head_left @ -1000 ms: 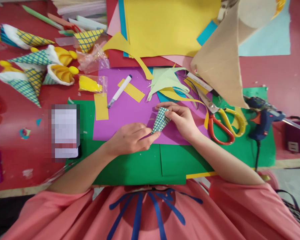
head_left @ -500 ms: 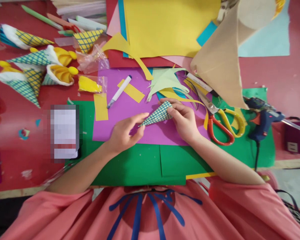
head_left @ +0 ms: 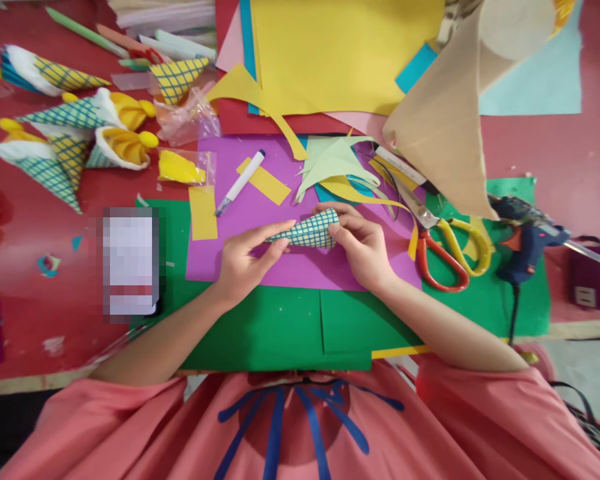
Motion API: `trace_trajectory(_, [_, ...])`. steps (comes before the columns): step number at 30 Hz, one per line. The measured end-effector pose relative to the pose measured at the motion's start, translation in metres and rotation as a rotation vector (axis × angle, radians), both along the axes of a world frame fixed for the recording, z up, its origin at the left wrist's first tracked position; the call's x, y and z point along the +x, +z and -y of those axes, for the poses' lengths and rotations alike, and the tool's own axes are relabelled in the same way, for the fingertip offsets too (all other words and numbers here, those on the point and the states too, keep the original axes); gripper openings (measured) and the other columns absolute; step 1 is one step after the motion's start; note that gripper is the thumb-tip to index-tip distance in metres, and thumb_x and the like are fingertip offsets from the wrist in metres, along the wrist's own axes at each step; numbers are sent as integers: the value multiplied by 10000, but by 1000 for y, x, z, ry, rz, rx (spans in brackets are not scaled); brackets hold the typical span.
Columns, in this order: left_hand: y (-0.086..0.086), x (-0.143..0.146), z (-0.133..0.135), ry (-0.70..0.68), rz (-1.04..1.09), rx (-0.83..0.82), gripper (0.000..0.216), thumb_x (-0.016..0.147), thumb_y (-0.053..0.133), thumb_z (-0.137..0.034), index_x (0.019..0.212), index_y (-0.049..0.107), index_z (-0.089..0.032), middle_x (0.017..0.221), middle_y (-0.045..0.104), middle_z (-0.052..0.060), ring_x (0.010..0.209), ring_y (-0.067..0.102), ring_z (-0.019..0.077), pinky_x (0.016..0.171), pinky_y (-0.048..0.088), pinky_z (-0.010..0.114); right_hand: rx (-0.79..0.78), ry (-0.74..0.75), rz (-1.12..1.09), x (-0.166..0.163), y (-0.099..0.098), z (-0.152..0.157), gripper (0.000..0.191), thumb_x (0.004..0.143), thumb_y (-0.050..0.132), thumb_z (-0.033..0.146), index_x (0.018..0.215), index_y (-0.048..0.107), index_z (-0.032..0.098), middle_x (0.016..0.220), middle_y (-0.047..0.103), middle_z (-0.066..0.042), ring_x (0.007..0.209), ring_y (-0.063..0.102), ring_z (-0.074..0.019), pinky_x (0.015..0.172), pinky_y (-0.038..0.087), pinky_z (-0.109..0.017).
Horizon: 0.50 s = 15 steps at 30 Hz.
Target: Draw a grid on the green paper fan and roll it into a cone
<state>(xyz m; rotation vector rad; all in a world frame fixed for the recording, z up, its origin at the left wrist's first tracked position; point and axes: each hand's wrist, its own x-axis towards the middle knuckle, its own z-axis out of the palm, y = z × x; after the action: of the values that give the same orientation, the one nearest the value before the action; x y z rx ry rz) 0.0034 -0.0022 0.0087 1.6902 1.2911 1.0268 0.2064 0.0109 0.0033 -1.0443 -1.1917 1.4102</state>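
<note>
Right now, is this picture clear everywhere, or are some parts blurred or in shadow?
Head view: the grid on the cone reads clearly; head view: coarse pixel blocks hide the detail of the phone-like object; head view: soft shadow darkens the purple sheet below the cone.

The marker (head_left: 241,183) lies left of the cone (head_left: 310,230); scissors (head_left: 427,217) right; glue gun (head_left: 525,245) farther right.

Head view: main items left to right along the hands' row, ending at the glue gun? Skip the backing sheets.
Pixelated phone-like object → upright yellow paper strip → left hand → checkered cone → right hand → scissors → glue gun.
</note>
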Motion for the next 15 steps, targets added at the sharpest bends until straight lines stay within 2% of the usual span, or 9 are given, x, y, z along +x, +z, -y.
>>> trace_trajectory(6, [-1, -2, -1, -40, -62, 94, 288, 850, 620, -245, 1134, 665, -254, 995, 739, -4, 683, 698, 87, 673, 558, 167, -37, 9, -23, 2, 0, -2, 161, 840, 603, 240, 710, 685, 194, 1094, 659, -32, 1027, 595, -177, 911, 454, -347])
trace_trajectory(10, [-2, -6, -2, -121, -173, 269, 316, 852, 618, -207, 1164, 647, -244, 967, 745, 7, 717, 698, 95, 685, 545, 176, -70, 22, -56, 2, -2, -3, 165, 833, 603, 231, 693, 681, 194, 1067, 665, -32, 970, 595, -166, 834, 463, -322])
trace_trajectory(15, [-2, -11, -3, -218, -316, 535, 359, 832, 644, -160, 1188, 622, -202, 878, 747, 12, 663, 668, 82, 649, 508, 173, -167, 71, -147, 3, -5, -5, 136, 818, 609, 218, 713, 693, 190, 1035, 666, -34, 942, 597, -164, 753, 457, -294])
